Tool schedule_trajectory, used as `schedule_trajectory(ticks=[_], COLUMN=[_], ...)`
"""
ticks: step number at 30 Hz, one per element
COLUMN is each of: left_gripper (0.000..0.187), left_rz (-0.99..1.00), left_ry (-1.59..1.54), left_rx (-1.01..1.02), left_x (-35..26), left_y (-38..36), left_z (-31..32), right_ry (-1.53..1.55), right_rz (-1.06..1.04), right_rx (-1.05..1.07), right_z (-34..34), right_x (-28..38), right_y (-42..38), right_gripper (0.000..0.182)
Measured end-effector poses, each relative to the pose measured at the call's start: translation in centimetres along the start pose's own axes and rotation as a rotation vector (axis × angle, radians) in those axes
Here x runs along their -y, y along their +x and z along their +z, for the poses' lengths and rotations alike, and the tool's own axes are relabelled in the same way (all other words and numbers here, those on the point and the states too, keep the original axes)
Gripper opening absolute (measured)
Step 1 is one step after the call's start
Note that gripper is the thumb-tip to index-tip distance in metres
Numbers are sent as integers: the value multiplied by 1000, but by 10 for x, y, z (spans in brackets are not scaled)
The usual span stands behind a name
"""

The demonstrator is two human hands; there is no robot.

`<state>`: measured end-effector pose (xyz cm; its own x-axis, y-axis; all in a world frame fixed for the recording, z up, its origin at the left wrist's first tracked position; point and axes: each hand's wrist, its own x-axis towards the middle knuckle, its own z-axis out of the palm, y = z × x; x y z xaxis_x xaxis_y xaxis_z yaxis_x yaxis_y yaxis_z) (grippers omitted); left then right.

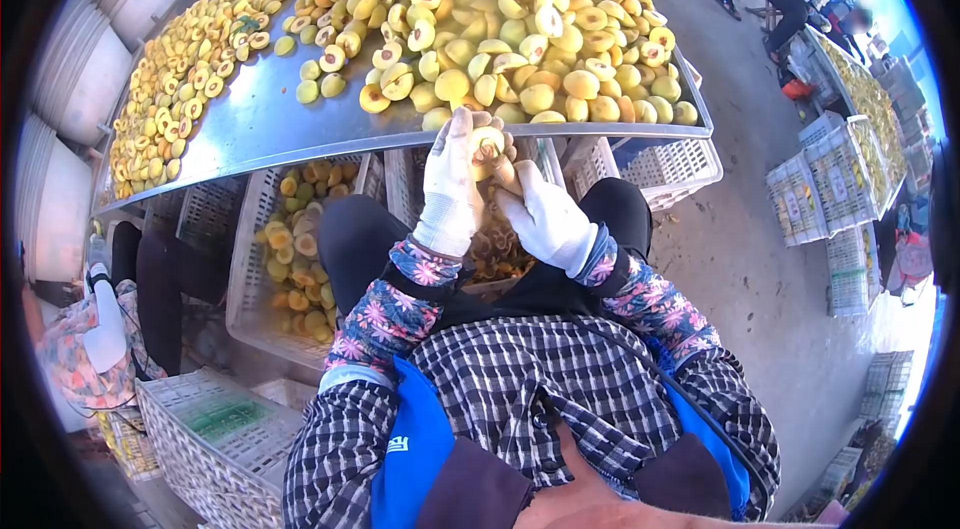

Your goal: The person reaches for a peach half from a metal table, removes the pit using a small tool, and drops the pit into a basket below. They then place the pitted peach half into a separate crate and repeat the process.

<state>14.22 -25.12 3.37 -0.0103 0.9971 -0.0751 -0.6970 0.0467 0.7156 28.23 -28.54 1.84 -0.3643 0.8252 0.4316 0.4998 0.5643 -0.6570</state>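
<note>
My left hand (pixel 450 191), in a white glove, is closed around a halved yellow peach (pixel 487 140), its cut face turned up. In my right hand (pixel 550 221), also gloved, is a short tool with a tan handle (pixel 507 176); its tip meets the cut face near the pit. The working end of that tool is too small to make out. Both hands are just in front of the metal table's edge (pixel 400 146), above my lap. Beyond them, a large heap of whole and halved peaches (pixel 470 39) covers much of the table.
Below the table, a crate (pixel 243 299) of peach halves stands beside my left knee, and brown pits (pixel 497 251) lie between my knees. A stacked crate (pixel 215 419) is at lower left. Another person's sleeve (pixel 85 354) shows at left. Crates (pixel 840 179) and people are at right.
</note>
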Motion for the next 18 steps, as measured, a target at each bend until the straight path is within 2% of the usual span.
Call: schedule_trajectory(ticks=[4,6,7,8,10,12,14,18], left_gripper=[33,37,44,44,41,39,45,52], left_rz=[9,-36,-56,-52,-82,-77,-16,54], left_ry=[-124,-410,-436,-443,-295,-295,-32,105], left_rx=[42,233,365,368,340,360,248,226], left_x=[5,1,3,5,8,9,12,13], left_y=[0,0,4,8,9,9,9,2], left_z=[-1,-2,-12,-15,-21,-25,-27,-20], right_ry=[-21,-65,-31,-39,-49,-98,-132,-208], right_rz=[-15,-58,27,24,99,93,53,-61], right_rx=[-23,47,78,80,18,-22,-38,-79], right_z=[-1,-6,-8,-10,-16,-22,-24,-16], right_x=[-14,-28,-29,-28,-12,2,9,7], right_y=[2,4,3,2,0,2,2,1], right_gripper=[27,27,26,26,25,24,23,27])
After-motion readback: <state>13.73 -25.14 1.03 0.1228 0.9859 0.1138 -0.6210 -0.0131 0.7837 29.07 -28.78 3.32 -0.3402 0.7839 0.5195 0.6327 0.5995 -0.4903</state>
